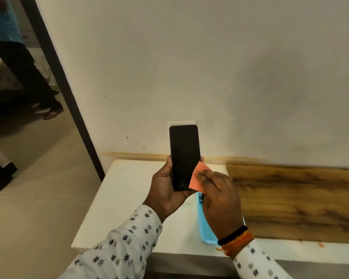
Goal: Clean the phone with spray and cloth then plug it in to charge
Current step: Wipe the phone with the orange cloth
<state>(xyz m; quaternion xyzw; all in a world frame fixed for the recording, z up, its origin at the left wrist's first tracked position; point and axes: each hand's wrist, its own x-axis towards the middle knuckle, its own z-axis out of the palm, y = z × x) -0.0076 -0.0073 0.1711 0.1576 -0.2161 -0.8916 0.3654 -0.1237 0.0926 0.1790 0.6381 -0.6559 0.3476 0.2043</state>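
Observation:
My left hand (165, 190) holds a black phone (183, 156) upright above the white table (129, 198), its dark screen facing me. My right hand (220, 200) presses a small orange cloth (197, 178) against the phone's lower right edge. The top of a white wall socket (180, 123) shows just behind the phone on the wall. No spray bottle or charging cable is visible.
A light blue basket (205, 228) lies on the table under my right hand, mostly hidden. A wooden panel (294, 200) covers the table's right part. At the far left, past a dark door frame (65, 83), another person's legs (28, 77) stand on the floor.

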